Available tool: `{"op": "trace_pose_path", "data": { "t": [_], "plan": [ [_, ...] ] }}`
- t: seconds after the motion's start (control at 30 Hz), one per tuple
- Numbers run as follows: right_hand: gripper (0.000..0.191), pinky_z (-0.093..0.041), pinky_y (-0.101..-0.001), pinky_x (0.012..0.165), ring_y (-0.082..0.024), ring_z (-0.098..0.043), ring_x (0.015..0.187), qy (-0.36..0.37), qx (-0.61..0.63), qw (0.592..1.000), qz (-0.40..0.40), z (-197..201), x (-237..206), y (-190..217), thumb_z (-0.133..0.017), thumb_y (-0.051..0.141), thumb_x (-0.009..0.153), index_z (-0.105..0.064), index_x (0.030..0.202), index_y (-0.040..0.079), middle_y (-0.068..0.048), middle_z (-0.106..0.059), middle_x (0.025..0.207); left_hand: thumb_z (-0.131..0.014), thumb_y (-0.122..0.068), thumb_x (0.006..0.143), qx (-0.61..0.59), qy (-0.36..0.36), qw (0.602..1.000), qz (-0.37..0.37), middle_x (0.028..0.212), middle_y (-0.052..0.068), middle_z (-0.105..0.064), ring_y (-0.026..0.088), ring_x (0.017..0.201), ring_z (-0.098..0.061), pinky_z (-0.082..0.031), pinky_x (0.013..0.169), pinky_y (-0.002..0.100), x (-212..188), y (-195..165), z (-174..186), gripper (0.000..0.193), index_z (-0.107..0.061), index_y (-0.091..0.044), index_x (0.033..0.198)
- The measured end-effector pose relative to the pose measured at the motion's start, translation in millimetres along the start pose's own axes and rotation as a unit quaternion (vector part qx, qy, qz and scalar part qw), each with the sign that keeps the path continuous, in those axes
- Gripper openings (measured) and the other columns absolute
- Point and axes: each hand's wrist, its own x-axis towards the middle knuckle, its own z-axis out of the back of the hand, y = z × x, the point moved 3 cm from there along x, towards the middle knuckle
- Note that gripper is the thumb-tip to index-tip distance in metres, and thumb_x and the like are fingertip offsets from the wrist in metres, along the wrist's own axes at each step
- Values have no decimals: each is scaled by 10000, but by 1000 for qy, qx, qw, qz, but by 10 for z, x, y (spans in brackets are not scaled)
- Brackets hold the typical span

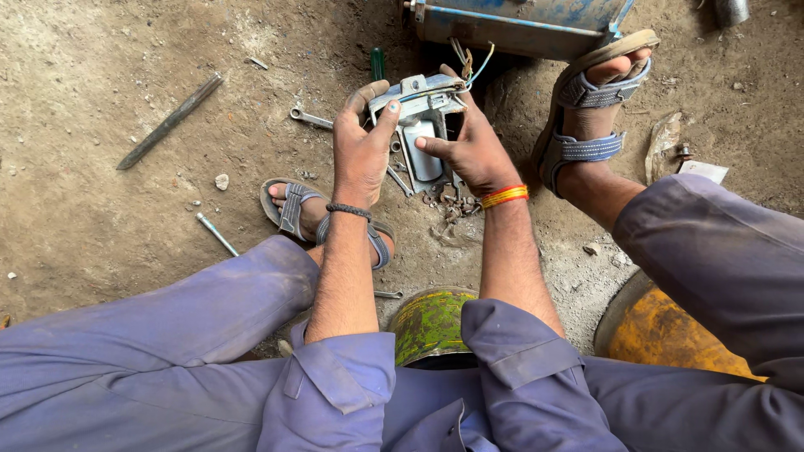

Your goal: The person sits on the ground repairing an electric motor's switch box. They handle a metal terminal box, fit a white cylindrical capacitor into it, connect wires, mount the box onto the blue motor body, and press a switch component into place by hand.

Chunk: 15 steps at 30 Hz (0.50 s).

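Presently, both hands grip a grey metal assembly (421,113) held up between them above the dirt floor (92,192). The left hand (362,151) wraps the assembly's left edge, thumb pressed against its curved top plate, fingers closed round the side; a dark beaded band sits on that wrist. The right hand (471,149) clasps the right edge, its thumb laid across the open rectangular frame toward a pale, smooth cylinder (423,149) seated inside; red and yellow thread bands circle that wrist. Thin wires (476,65), pale and yellowish, run from the top of the assembly toward a worn blue metal box (519,21) with chipped paint at the upper edge of the view. The floor is compacted brown earth, gritty and strewn with small stones. On it lie a long, dull, tapered steel bar (170,121) at upper left, a small open-ended spanner (311,118) just left of the hands, a slim shiny rod (217,233) near the left foot, and a green-handled tool (378,63), partly hidden behind the left hand. Small metal fittings (448,201) lie in a loose heap under the assembly. Both feet wear grey strapped sandals (586,117). The person wears faded blue-grey work clothing and sits over a rusted green drum (430,325); a yellow rounded container (670,335) stands just beside it, at right.
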Motion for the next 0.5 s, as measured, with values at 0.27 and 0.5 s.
{"op": "trace_pose_path", "data": {
  "t": [0.27,0.5],
  "plan": [
    [719,-517,-346,1079,-203,-632,1229,-78,130,988,-28,-27,41,-31,-773,277,921,-438,1519,59,-112,-666,1317,-697,-93,989,130,8,989,-77,1221,112,-694,164,1116,-679,-566,983,312,-10,-102,-81,323,-635,21,1285],
    [508,-565,-344,969,-180,-683,1079,-132,174,976,19,-72,73,-143,-783,329,925,-623,1283,7,-101,-702,1174,-689,-64,982,119,22,989,-87,1193,97,-695,148,1084,-691,-598,952,305,-32,-160,-126,274,-645,-2,1245]
  ]
}}
